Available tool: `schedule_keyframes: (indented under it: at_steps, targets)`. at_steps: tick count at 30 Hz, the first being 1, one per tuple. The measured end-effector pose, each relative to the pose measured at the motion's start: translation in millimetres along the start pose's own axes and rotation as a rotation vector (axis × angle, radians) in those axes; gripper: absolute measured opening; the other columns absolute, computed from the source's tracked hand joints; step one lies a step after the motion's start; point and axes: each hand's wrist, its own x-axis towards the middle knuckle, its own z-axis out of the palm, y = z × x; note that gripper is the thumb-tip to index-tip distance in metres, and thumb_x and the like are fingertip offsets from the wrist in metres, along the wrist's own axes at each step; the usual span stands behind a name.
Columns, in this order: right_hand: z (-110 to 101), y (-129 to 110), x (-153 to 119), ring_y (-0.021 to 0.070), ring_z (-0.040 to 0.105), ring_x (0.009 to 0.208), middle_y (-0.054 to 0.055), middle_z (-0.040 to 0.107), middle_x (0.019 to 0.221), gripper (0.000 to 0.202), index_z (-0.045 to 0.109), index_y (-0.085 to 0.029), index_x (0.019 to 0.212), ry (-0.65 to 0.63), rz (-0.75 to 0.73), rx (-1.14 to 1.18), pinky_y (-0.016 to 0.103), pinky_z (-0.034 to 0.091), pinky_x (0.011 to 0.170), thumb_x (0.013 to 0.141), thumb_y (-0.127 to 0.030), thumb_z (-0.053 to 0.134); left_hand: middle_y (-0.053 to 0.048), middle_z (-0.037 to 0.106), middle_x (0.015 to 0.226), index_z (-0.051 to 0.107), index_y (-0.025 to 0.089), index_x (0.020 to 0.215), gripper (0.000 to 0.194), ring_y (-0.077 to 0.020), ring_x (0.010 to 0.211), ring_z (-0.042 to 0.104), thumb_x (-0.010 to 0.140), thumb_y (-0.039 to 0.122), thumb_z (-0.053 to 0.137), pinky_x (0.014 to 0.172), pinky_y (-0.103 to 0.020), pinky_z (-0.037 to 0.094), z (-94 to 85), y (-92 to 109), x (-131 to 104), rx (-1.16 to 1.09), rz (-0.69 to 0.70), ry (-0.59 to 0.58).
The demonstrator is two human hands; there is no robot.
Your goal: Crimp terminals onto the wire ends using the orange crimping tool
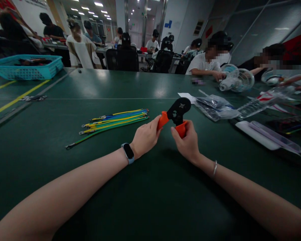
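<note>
Both of my hands grip a crimping tool (178,109) with a black head and orange handles, held above the green table. My left hand (145,136) is closed round one handle. Round the other handle my right hand (188,142) is wrapped, its thumb along the orange sleeve. The handles are spread apart, and the tool's head points up and away from me. Left of the tool lies a row of several yellow, green and blue wires (115,122), with ring terminals at their left ends. My left hand is close to the right ends of the wires.
On the far left stands a blue plastic basket (52,68) with dark items in it. Plastic bags (215,106), a clear bottle (261,102), a pale flat case (258,135) and a white fan (237,81) lie to the right. Several people sit beyond the table (95,187).
</note>
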Motion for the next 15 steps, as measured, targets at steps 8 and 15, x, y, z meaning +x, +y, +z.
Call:
schedule_keyframes:
  at_steps: [8,15]
  targets:
    - [9.9,-0.6,-12.9,0.0161,0.049,0.062,-0.003,0.05,0.075,0.029,0.039,-0.027,0.099,-0.137,-0.046,0.163,0.034,0.044,0.063,0.085,-0.04,0.062,-0.008,0.071,0.1,0.047,0.014,0.122,0.024,-0.0186,0.084,0.069,0.1,0.022,0.054,0.078,-0.033,0.056,-3.1,-3.4,1.1,-0.089,-0.048,-0.103]
    - [12.8,2.5,-12.3,0.0181,0.052,0.073,0.001,0.051,0.087,0.032,0.043,-0.028,0.102,-0.227,0.077,0.356,0.037,0.051,0.071,0.081,-0.04,0.064,-0.008,0.072,0.105,0.044,0.017,0.129,0.032,-0.02,0.088,0.073,0.1,0.025,0.056,0.073,-0.032,0.059,-1.9,-8.0,1.7,-0.284,-0.096,-0.229]
